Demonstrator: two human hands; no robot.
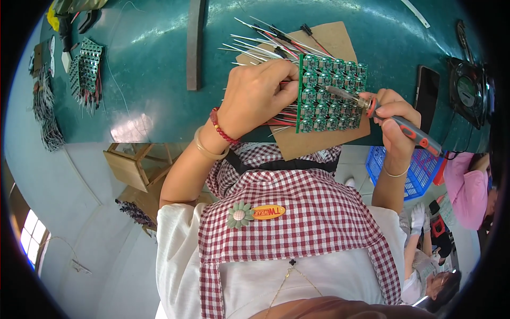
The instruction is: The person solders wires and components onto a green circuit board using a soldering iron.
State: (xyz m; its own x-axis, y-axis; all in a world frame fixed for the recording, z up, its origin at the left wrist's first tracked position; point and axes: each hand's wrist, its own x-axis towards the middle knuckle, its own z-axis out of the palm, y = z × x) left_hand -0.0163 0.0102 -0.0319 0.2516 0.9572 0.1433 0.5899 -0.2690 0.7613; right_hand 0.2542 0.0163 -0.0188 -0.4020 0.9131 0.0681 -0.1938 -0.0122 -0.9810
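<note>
checked apron on the person's chest fills the foreground. green tabletop carries a brown cardboard sheet under a green circuit board panel. left hand presses closed fingers on red and white wires at the panel's edge. right hand is clenched around a soldering iron, tip on the panel.

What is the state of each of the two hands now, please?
Left hand: closed, pinching a wire against the green circuit board panel.
Right hand: closed around the soldering iron, tip on the panel.
</note>
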